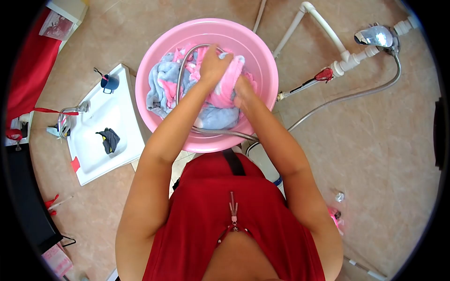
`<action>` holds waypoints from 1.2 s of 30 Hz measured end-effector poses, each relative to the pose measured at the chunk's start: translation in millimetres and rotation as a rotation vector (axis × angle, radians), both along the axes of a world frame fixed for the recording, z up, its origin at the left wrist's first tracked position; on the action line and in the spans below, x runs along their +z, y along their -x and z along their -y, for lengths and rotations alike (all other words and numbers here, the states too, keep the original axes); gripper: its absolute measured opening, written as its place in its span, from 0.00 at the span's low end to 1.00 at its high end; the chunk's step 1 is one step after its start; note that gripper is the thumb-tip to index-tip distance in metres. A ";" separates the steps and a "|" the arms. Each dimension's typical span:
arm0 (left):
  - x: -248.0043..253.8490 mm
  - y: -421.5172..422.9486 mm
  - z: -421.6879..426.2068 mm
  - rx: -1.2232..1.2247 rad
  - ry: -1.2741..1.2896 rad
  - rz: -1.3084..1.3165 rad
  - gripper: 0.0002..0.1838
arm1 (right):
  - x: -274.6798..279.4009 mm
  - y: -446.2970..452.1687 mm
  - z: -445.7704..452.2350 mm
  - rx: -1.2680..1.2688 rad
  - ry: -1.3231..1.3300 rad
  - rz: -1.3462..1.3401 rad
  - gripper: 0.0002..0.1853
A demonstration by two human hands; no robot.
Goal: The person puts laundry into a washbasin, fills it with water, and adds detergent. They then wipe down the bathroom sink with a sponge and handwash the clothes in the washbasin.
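A fluffy pink and grey-blue fleece cloth (165, 75) lies bunched in a large pink basin (145, 105). My left hand (215, 68) is closed on a raised pink fold near the middle of the basin. Beside it, my right hand (242, 92) grips the same bundle from the right, its fingers partly hidden by the fabric. A metal shower hose (180, 77) loops over the cloth and passes close by my left fingers. Its far end is hidden around my left hand. Whether the cloth is a garment or a blanket, I cannot tell.
To the left is a white sink (89, 159) with a faucet (83, 107), a dark cup (109, 83) and a dark cloth (108, 140). White pipes (323, 28) and a shower mixer valve (378, 36) run along the upper right, with the hose hanging from the valve.
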State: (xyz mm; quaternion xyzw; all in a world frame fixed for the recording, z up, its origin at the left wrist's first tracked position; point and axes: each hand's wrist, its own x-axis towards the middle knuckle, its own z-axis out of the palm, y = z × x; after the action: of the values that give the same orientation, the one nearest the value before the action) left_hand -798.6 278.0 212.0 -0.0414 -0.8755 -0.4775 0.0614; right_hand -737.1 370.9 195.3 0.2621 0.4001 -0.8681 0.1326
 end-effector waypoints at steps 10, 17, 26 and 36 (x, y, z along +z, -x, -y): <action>27.1 -40.8 -17.8 0.059 0.206 0.066 0.22 | -18.0 13.1 -9.0 0.004 0.133 0.016 0.24; 19.4 -19.5 34.5 0.000 -0.598 0.364 0.08 | 17.1 -10.0 -19.6 0.184 -0.222 -0.001 0.21; 38.8 -87.7 -48.1 -0.148 0.155 -0.076 0.14 | -101.1 17.9 -56.0 0.366 0.291 -0.621 0.27; 27.9 -26.7 10.4 0.059 0.013 -0.064 0.20 | -3.7 -16.2 -45.9 0.479 -1.099 -0.413 0.28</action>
State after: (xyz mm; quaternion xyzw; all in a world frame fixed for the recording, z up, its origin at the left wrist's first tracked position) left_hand -771.9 267.6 239.9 -0.0313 -0.8770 -0.4682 0.1029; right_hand -720.8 416.8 191.6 0.0222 0.8522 -0.5150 0.0894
